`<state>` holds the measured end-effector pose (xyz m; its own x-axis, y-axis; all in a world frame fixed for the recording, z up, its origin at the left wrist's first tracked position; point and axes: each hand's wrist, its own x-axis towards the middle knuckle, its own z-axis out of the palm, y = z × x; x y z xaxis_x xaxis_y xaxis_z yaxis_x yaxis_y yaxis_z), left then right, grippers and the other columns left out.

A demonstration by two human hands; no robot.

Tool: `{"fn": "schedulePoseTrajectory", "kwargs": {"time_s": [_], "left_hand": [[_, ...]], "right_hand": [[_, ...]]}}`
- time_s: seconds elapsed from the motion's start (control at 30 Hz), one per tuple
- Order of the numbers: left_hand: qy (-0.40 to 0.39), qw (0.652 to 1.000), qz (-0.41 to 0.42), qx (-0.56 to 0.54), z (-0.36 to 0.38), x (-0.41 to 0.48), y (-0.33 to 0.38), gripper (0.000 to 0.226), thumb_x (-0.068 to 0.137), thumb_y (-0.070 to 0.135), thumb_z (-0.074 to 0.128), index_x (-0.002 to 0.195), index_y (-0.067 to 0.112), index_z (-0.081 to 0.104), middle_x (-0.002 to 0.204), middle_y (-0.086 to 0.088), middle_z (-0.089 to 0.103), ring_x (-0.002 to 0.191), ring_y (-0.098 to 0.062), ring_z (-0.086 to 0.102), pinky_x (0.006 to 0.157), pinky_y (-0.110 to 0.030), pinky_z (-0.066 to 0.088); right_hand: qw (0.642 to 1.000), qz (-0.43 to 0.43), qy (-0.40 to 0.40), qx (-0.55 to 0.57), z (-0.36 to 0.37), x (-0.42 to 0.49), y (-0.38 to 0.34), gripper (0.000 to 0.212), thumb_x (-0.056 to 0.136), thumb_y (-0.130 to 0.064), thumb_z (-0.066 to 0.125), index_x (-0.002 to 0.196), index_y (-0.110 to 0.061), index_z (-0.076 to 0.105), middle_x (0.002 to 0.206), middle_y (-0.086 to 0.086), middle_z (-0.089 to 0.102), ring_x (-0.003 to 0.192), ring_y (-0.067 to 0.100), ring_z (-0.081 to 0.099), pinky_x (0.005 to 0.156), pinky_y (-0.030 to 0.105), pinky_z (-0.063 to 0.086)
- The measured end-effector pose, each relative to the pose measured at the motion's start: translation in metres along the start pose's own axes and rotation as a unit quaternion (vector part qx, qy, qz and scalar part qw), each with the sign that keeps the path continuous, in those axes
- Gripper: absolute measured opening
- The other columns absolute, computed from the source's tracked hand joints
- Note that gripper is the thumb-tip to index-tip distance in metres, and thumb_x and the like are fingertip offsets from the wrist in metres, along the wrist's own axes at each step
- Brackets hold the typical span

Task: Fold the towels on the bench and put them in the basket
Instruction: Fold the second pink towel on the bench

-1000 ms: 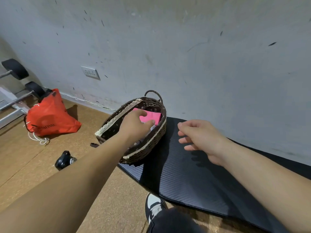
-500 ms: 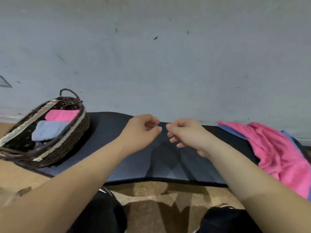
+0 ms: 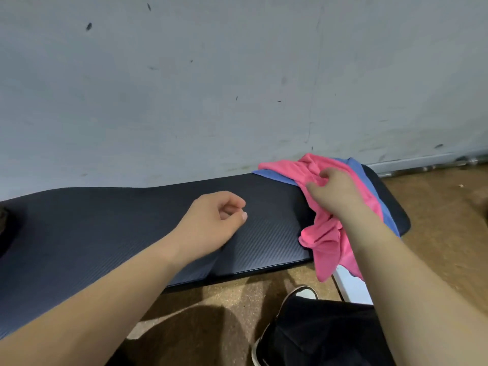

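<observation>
Head view — right hand (image 3: 335,194) grips the crumpled pink towel (image 3: 324,233), atop the blue towel (image 3: 388,215) at the bench (image 3: 132,220) right end, likely to pull it onto bare padding. Left hand (image 3: 214,220) loosely curled, empty, over mid-bench — waiting to help.

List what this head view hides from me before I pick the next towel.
- Head view, blue towel: mostly covered by the pink towel; shape and folds unclear.
- Head view, pink towel: middle hidden behind the right grip and forearm.
- Head view, dark shape at the left edge: cut off by the frame; cannot tell what it is.
</observation>
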<state>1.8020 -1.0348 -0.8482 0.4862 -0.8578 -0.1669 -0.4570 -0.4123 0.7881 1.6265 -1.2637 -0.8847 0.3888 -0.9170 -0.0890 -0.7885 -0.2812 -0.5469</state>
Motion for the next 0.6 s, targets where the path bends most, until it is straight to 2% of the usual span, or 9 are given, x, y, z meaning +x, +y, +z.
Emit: {"fn": "schedulePoseTrajectory", "kwargs": {"time_s": [0.07,0.13,0.23,0.27,0.4,0.5,0.6], "left_hand": [[-0.001,1.000,-0.004,-0.005,0.008,0.001,0.001,0.014,0.093,0.029,0.071,0.107,0.031,0.072,0.098,0.013,0.074,0.086,0.001,0.070,0.080,-0.012,0.050],[-0.004,1.000,-0.009,-0.014,0.015,-0.001,0.000,0.015,0.094,0.027,0.071,0.109,0.030,0.072,0.099,0.012,0.074,0.088,-0.002,0.071,0.084,-0.016,0.053],[-0.010,1.000,-0.012,-0.010,0.023,-0.005,-0.005,0.015,0.094,0.027,0.070,0.109,0.031,0.072,0.099,0.011,0.075,0.089,-0.004,0.072,0.089,-0.023,0.057],[-0.011,1.000,-0.014,-0.009,0.024,-0.006,-0.007,0.015,0.094,0.027,0.071,0.108,0.032,0.072,0.099,0.011,0.075,0.090,-0.004,0.072,0.090,-0.024,0.057],[-0.001,1.000,-0.020,-0.013,0.023,-0.010,-0.011,0.014,0.094,0.026,0.071,0.105,0.034,0.072,0.099,0.009,0.075,0.090,-0.008,0.073,0.092,-0.030,0.058],[0.017,1.000,-0.018,-0.018,0.020,-0.011,-0.006,0.018,0.094,0.026,0.070,0.110,0.033,0.071,0.102,0.012,0.075,0.090,-0.005,0.073,0.090,-0.027,0.057],[0.047,0.999,0.004,-0.014,0.020,-0.010,0.002,0.035,0.095,0.025,0.069,0.128,0.035,0.062,0.120,0.021,0.066,0.095,0.005,0.068,0.083,-0.015,0.049]], "right_hand": [[1.000,0.023,-0.016,-0.007,0.010,0.001,0.016,0.031,0.086,-0.033,0.067,0.105,-0.008,0.070,0.098,0.012,0.072,0.094,0.035,0.067,0.078,0.039,0.053],[0.999,0.032,-0.021,-0.023,0.018,0.000,0.025,0.034,0.081,-0.035,0.070,0.108,-0.015,0.070,0.103,0.009,0.072,0.098,0.035,0.067,0.080,0.040,0.055],[1.000,0.024,-0.010,-0.006,0.021,0.000,0.025,0.007,0.087,-0.027,0.064,0.094,-0.027,0.067,0.104,0.006,0.072,0.101,0.034,0.067,0.080,0.038,0.053],[1.000,0.019,-0.001,0.002,0.020,0.002,0.023,0.003,0.089,-0.024,0.062,0.088,-0.027,0.063,0.102,0.007,0.073,0.099,0.034,0.067,0.079,0.038,0.053],[0.995,-0.005,0.028,0.098,0.013,0.005,0.008,0.011,0.092,-0.020,0.059,0.082,-0.017,0.057,0.079,0.003,0.066,0.084,0.032,0.065,0.075,0.039,0.052],[0.980,-0.061,-0.005,0.190,0.005,-0.010,-0.018,0.013,0.092,-0.020,0.062,0.082,-0.013,0.059,0.071,0.002,0.066,0.071,0.023,0.064,0.072,0.038,0.053],[0.969,-0.149,-0.043,0.193,-0.004,-0.036,-0.045,0.013,0.095,-0.017,0.062,0.083,-0.013,0.059,0.070,-0.006,0.062,0.059,0.002,0.052,0.062,0.022,0.044]]}}
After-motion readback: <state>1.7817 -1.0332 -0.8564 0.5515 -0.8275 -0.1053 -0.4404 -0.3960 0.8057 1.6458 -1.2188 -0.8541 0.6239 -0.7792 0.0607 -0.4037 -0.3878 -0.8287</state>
